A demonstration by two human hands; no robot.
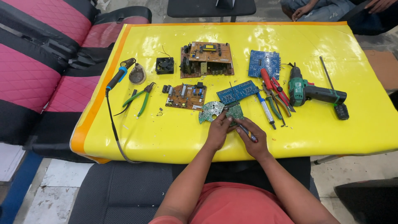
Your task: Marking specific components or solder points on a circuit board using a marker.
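Both hands (236, 132) on green board (234, 111) – near table edge (166, 155)

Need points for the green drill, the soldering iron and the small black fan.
green drill (299, 89), head view, on the green motor body.
soldering iron (118, 76), head view, on the blue handle.
small black fan (164, 65), head view, on the centre of the square frame.

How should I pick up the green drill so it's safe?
Probably by the dark handle, coming from above on the near side. The green drill lies on its side on the yellow table, handle pointing right with bare table around it. The bit end faces the red pliers, so stay clear there.
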